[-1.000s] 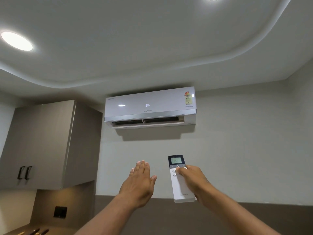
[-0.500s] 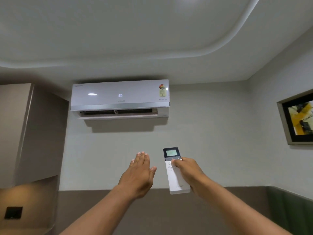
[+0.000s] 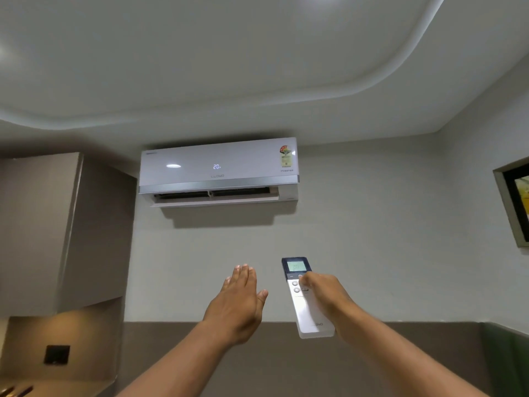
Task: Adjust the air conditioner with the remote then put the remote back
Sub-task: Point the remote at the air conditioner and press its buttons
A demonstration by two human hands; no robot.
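Right hand: the right hand (image 3: 326,299) is gripping the remote (image 3: 307,299) from its right side, fingers curled around the body, with the thumb lying across the button area just below the screen.
Remote: it is standing nearly upright in the air, dark screen end up and tilted slightly left, pointing toward the wall below the air conditioner (image 3: 219,170). Its small display is glowing pale green; the digits on it are too blurred to read with certainty.
Left hand: the left hand (image 3: 237,305) is hovering just beside the remote, to its left, without touching it. It is holding nothing; the fingers are stretched out straight and pressed together, palm facing away from the camera, thumb sticking out toward the remote.
Air conditioner: it is hanging high on the wall (image 3: 357,239), close under the ceiling (image 3: 229,67), showing "20" on its front panel. The louvre along its underside is sitting open.
Cabinet: a grey wall cabinet (image 3: 51,230) is standing to the left of the unit.
Frame: a framed picture (image 3: 515,202) is showing at the right edge, partly cut off.
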